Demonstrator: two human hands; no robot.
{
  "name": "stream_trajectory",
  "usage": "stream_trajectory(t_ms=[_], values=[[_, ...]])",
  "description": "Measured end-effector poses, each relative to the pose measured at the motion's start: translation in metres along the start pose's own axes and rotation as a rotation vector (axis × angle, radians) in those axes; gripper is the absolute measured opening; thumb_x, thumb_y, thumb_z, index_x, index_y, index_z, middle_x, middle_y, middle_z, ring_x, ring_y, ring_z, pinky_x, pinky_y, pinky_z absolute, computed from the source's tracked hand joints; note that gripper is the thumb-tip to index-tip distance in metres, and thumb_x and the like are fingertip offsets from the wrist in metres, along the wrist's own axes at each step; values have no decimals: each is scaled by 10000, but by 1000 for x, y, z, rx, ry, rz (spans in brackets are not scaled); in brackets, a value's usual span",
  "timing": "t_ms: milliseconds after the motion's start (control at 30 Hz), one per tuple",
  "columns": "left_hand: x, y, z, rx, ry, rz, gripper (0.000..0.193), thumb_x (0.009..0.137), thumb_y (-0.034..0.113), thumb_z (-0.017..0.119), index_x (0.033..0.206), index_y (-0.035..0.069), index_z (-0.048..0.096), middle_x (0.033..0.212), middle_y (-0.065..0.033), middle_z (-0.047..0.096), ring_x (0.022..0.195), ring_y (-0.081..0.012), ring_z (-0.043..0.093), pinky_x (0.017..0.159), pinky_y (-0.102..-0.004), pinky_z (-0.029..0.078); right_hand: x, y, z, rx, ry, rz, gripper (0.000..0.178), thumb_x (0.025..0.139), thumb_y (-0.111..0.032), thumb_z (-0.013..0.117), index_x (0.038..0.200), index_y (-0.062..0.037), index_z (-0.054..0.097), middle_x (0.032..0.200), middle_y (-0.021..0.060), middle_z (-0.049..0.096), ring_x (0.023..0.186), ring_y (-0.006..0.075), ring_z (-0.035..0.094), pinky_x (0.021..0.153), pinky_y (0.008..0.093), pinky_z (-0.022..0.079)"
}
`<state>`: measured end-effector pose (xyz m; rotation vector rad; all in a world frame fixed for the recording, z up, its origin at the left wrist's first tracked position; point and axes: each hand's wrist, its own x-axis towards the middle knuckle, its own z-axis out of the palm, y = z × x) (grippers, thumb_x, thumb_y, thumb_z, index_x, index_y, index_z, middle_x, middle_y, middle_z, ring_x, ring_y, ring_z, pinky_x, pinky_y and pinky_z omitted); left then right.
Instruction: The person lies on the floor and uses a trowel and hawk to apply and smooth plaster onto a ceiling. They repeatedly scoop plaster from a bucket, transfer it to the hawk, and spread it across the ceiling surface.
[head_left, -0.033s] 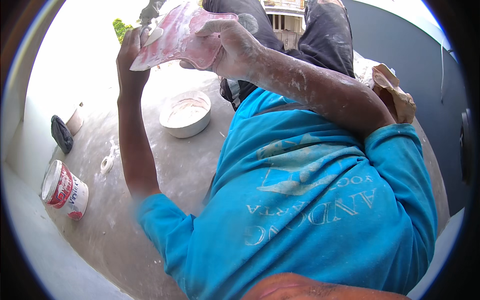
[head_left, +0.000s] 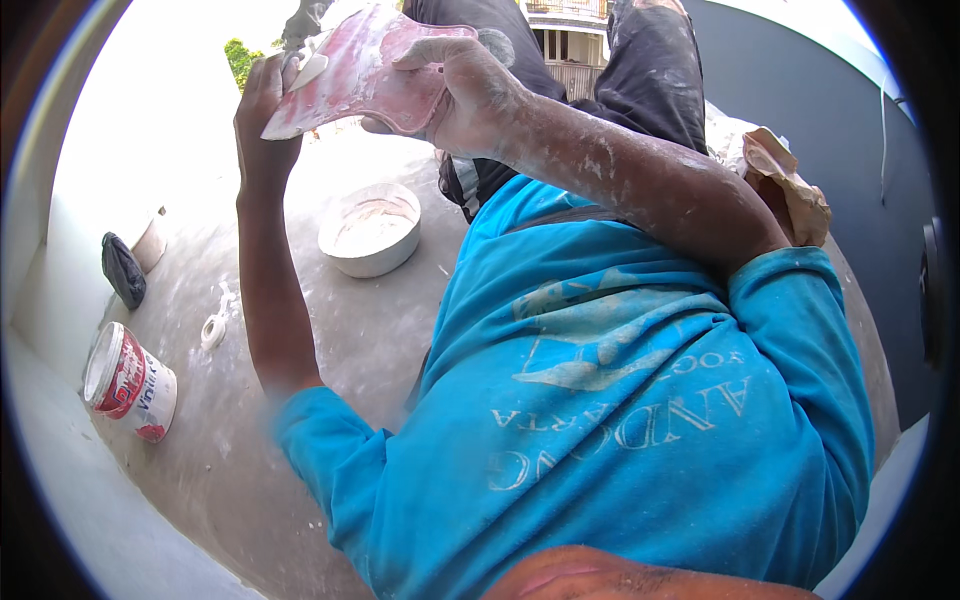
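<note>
My right hand [head_left: 470, 95], dusted white, grips a flat pink-red plastic board [head_left: 355, 75] smeared with white putty and holds it up in front of me. My left hand [head_left: 262, 110] is raised at the board's left edge, closed on a small pale scraper [head_left: 308, 70] whose blade rests on the board. Both arms come out of blue T-shirt sleeves [head_left: 620, 400]. My dark, putty-stained trousers [head_left: 650, 70] show behind the board.
On the grey concrete floor sit a white basin of putty [head_left: 370, 232], a red and white paint bucket on its side [head_left: 128, 382], a tape roll [head_left: 213, 328] and a dark bag [head_left: 123, 268]. A crumpled brown paper bag [head_left: 795, 195] lies by the dark wall on the right.
</note>
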<state>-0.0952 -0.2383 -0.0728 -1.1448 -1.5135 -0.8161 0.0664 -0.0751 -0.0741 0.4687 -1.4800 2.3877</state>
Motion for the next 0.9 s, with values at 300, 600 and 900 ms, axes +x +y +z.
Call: stream_trajectory(t_ms=[300,600,900], values=[[3,-7,38,-256,68,71,284,883,-4,553,1163,40,581,1082,-63,598,990,-162,587,858,-258,448,-3,-22,-21,-18,-34,-276,323,757,-61,772,1051,-15,646,1097,156,609,989,274,622,790,310,562],[10,6,55,-143,94,144,340,785,105,724,1112,54,641,1081,-111,634,905,-299,654,770,-357,538,-26,-40,-50,-549,-86,-357,588,835,-90,603,1305,105,309,1211,238,445,1113,319,575,959,360,534],[18,20,73,-114,95,140,255,819,183,709,1029,44,665,1048,-73,645,884,-259,664,749,-328,539,-52,-58,-32,-9,-62,-247,595,859,-119,587,1303,125,276,1191,267,465,1087,314,605,929,336,557]])
